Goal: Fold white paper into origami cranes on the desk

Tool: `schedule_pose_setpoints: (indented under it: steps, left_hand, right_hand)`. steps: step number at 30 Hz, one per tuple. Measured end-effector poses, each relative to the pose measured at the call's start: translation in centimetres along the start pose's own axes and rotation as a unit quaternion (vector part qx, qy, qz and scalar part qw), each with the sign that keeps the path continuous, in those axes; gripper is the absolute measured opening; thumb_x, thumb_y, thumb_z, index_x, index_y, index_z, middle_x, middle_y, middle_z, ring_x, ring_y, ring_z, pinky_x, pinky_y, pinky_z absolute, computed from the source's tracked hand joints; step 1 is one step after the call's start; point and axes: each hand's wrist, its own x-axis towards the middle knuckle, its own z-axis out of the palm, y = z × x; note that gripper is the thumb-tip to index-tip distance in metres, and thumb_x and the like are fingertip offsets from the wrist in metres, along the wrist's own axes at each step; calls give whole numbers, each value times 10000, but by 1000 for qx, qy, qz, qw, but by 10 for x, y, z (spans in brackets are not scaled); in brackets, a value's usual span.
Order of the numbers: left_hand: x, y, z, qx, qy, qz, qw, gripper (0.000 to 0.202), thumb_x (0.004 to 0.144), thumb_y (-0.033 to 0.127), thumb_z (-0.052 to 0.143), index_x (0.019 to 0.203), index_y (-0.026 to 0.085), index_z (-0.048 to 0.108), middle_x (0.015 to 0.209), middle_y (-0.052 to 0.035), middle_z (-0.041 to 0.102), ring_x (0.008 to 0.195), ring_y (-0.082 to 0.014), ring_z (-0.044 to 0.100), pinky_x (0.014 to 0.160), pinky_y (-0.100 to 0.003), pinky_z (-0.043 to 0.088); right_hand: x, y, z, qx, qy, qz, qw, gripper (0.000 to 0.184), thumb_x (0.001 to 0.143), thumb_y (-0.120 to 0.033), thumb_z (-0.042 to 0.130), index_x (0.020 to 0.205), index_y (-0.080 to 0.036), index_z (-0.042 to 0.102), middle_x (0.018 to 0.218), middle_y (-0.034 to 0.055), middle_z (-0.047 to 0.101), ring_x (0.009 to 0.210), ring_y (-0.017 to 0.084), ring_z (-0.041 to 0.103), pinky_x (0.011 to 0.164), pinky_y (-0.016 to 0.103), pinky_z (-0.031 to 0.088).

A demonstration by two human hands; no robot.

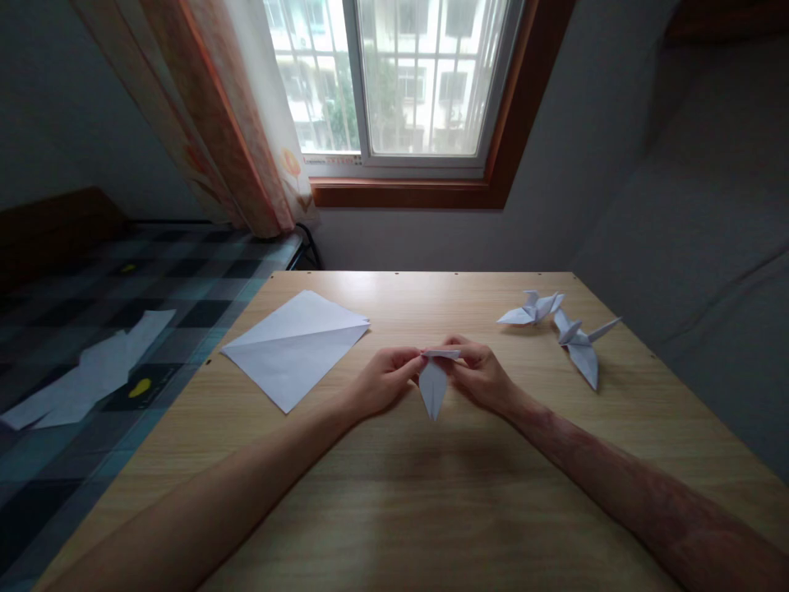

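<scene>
Folded paper (433, 388): pinched at upper end by left hand (389, 375) and right hand (479, 370); over table (394, 510), at three o'clock from left, nine from right, pointing lengthwise to six o'clock; equally near both.

The folded paper (430, 385) is white, the table (370, 501) grained tan, the bedcover (67, 304) checked teal-and-black.

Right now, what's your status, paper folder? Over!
Left hand, right hand: both holding small folded white paper. Its pointed end lowest in view. Two white paper birds, flat diamond-shaped white paper: apart from both hands.
</scene>
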Motion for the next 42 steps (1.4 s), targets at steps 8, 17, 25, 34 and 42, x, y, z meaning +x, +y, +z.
schedule_pose_setpoints:
  steps: [8,17,25,34,42]
  left_hand:
    - [0,0,-4,-31,-7,-5,999,435,1040,536,652,891,137,743,876,-52,721,844,-194,614,829,-289,494]
    - [0,-2,-7,-99,-17,-40,994,435,1008,562,703,918,137,721,878,-38,663,830,-177,549,789,-280,445]
    - [3,-4,-7,-177,-21,-48,983,445,953,580,754,874,146,694,852,-45,654,834,-184,562,784,-285,449]
    - [1,1,-8,0,0,-11,1000,522,1050,641,608,854,159,661,767,5,564,733,-148,465,670,-259,405]
    - [-1,6,-2,72,17,22,997,474,1114,572,526,862,178,602,827,0,593,764,-156,509,721,-273,439]
  right_hand:
    - [-3,0,-1,-42,1,-81,996,342,1088,-216,655,1312,-387,850,1082,65,693,999,210,653,831,323,546]
    - [-5,-5,1,-79,-12,-94,992,372,1111,-193,618,1327,-395,843,1097,62,627,976,202,606,805,315,525]
    - [-4,-2,1,-113,-13,-113,987,403,1095,-136,589,1257,-374,871,1028,59,613,948,206,601,776,324,504]
    - [-6,-14,2,-136,-46,-99,985,296,1121,-260,562,1252,-282,826,1109,81,633,1034,241,630,895,393,546]
    - [-1,4,4,-31,38,80,996,384,1013,-596,763,1010,-228,655,898,12,683,764,176,621,685,292,504]
